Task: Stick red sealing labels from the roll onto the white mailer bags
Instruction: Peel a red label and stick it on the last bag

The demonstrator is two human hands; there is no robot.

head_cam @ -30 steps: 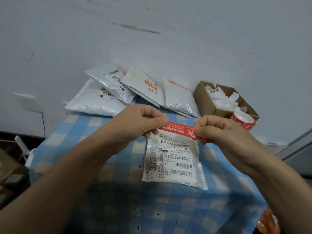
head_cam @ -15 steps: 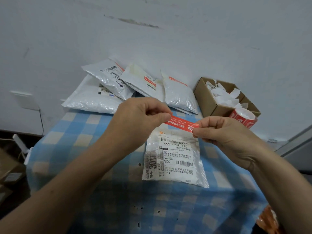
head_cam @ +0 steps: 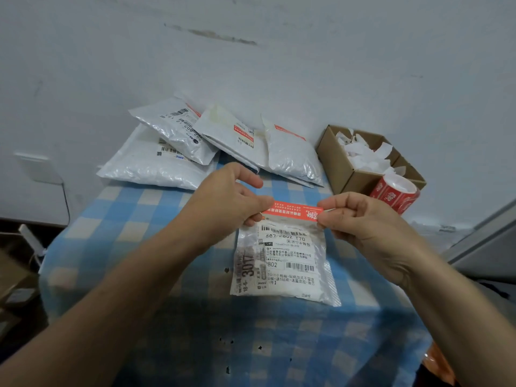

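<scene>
Left hand [head_cam: 223,202] and right hand [head_cam: 363,224] are each pinching one end of the red label [head_cam: 291,210], holding it stretched flat at the top edge of the white mailer bag [head_cam: 282,261], which is lying on the checked tablecloth [head_cam: 139,233]. Label roll [head_cam: 396,192] is sitting beside the cardboard box [head_cam: 346,174].

The left hand [head_cam: 223,202] and right hand [head_cam: 363,222] each pinch one end of a red label [head_cam: 291,209], held taut over the far edge of a white mailer bag [head_cam: 284,263] lying flat mid-table [head_cam: 111,219]. More labelled bags [head_cam: 173,152] are piled along the table's far edge against the wall. At the far right corner a cardboard box [head_cam: 343,169] holds white paper scraps [head_cam: 360,152], the label roll [head_cam: 396,194] touching its front.
</scene>
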